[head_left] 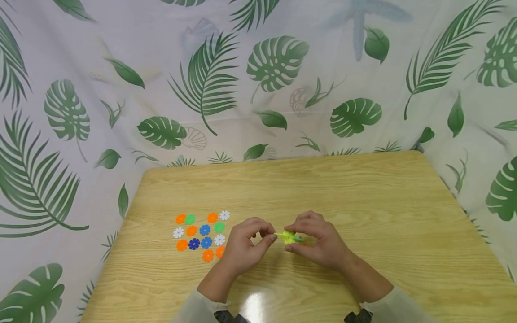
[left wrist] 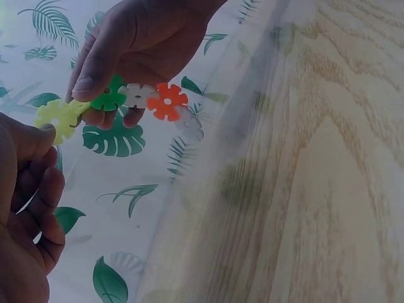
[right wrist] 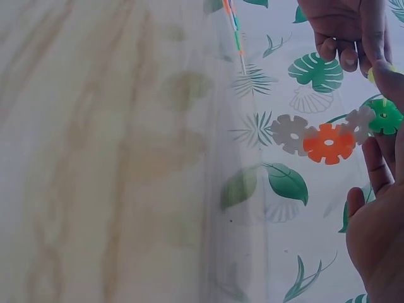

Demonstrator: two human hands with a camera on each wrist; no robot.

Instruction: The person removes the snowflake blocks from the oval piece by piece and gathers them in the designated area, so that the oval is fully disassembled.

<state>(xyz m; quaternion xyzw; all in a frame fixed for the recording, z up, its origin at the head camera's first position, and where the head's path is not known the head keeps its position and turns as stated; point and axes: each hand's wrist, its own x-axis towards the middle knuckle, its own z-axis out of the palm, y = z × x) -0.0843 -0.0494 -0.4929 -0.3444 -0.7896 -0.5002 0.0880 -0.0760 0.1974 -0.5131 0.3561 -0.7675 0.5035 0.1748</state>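
A chain of notched plastic discs hangs between the two hands over the table. My left hand [head_left: 247, 246] pinches a yellow disc [left wrist: 55, 120] at the chain's left end between thumb and forefinger. Thumb and fingers of my right hand [head_left: 323, 242] pinch the chain near another yellow disc, seen almost edge-on in the left wrist view, and a green disc [left wrist: 109, 98]. From there the chain runs on through a white disc [left wrist: 137, 96], an orange disc [right wrist: 329, 144] and a second white disc [right wrist: 290, 134], which stick out beside the right hand.
Left of the hands, loose discs lie flat on the wooden table [head_left: 383, 202]: several orange [head_left: 191, 231], white [head_left: 178, 232], green [head_left: 219, 227], light blue [head_left: 205, 230] and one dark blue disc [head_left: 194, 244]. A leaf-patterned cloth [head_left: 307, 54] hangs behind the table.
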